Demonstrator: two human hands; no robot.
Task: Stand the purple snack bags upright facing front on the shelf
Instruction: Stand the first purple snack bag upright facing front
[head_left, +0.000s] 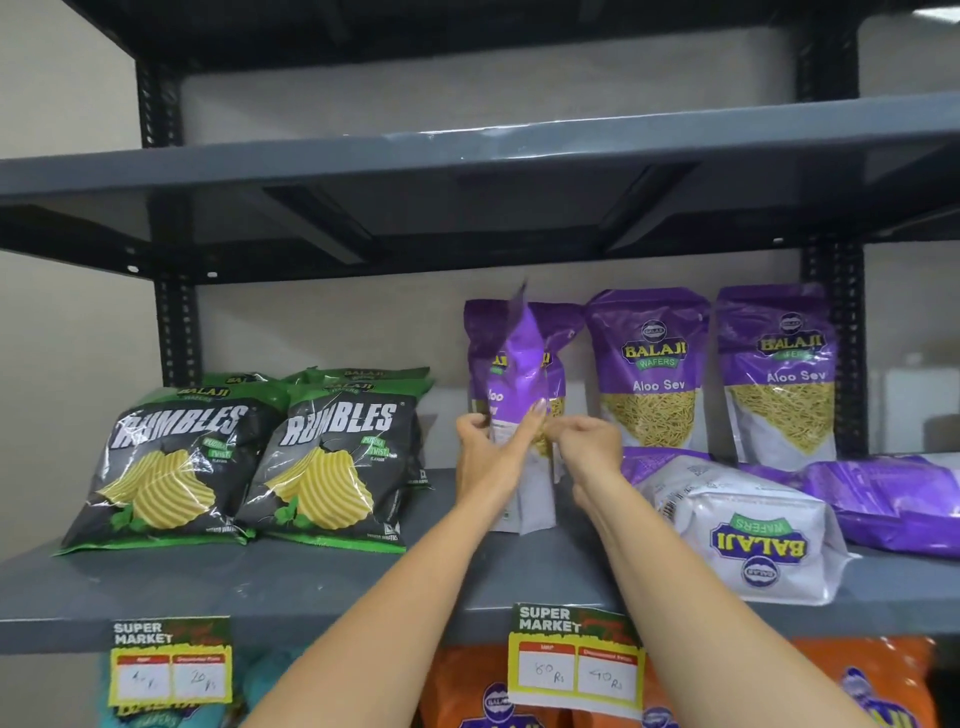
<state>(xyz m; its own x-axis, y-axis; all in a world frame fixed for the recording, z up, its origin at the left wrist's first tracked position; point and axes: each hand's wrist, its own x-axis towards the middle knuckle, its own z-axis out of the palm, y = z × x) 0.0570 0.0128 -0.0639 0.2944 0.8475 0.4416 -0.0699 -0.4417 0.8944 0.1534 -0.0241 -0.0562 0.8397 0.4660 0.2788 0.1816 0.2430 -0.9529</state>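
Both my hands hold one purple Aloo Sev bag (519, 374) standing on the grey shelf (322, 587), turned edge-on to me. My left hand (483, 457) grips its left side and my right hand (587, 441) pinches its right side. Behind it stands another purple bag (558, 332), mostly hidden. Two purple bags (649, 369) (779, 374) stand upright facing front to the right. One bag (748, 530) lies flat with its logo upside down at the shelf front. Another purple bag (893, 499) lies flat at far right.
Two black-and-green Rumbles chip bags (171, 467) (332, 462) lean on the shelf's left half, with more behind them. Price tags (576, 660) (169, 660) hang from the shelf edge. Orange bags (857, 680) fill the shelf below. An upper shelf (467, 156) sits overhead.
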